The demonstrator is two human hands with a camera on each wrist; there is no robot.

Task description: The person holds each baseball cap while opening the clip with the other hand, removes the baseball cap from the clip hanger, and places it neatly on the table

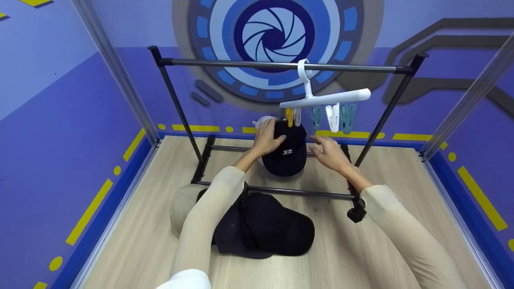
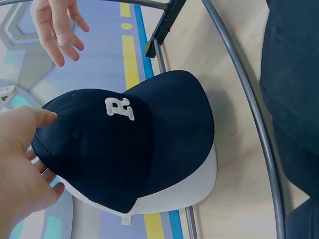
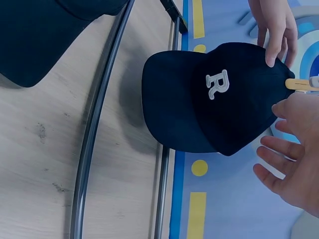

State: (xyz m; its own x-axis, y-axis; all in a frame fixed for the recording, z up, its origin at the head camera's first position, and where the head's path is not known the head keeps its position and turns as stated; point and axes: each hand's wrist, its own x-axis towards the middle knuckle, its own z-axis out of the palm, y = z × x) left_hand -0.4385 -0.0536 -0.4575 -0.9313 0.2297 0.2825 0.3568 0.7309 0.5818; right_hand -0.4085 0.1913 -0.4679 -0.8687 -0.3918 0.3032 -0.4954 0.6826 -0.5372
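Observation:
A dark baseball cap (image 1: 286, 154) with a white letter R hangs brim down under a white clip hanger (image 1: 333, 98). My left hand (image 1: 266, 138) holds the cap at the side of its crown, thumb on the front and fingers behind. In the right wrist view, a yellow clip (image 3: 298, 84) sits at the top of the crown. My right hand (image 1: 330, 153) is on the other side with fingers spread, its thumb close to the cap's edge. A white cap (image 2: 172, 196) shows behind the dark one, mostly hidden by it.
The hanger hooks over the top rail (image 1: 241, 63) of a black rack; more clips, white and green (image 1: 347, 118), dangle from it. In front of the lower bar (image 1: 297, 192) lie black caps (image 1: 277, 224) and a beige cap (image 1: 180, 208), partly under my left arm. Blue panels (image 1: 52, 140) enclose the wooden floor.

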